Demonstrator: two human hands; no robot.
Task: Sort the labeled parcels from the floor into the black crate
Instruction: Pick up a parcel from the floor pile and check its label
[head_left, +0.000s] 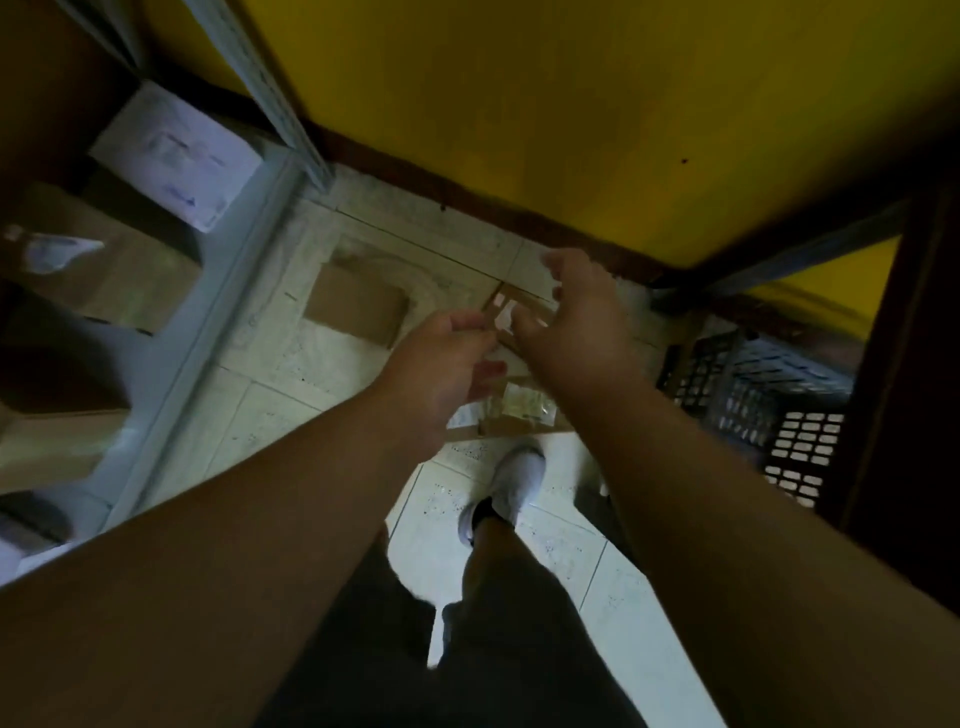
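Crate (753, 410) — black, right; contents unclear. Left hand (441, 369) and right hand (576, 322) grip a labeled parcel (511, 317) — another parcel (358, 306) on floor (291, 395).

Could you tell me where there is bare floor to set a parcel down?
Bare tile lies between the grey shelf frame and the flat cardboard parcel, and more beside the white shoe. It is crowded under both hands, left and right, where parcels overlap near the black crate.

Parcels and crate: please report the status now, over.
Left hand and right hand both reaching to brown parcel, grip unclear. Black crate right of it, open. Second parcel on floor. Nothing blocking.
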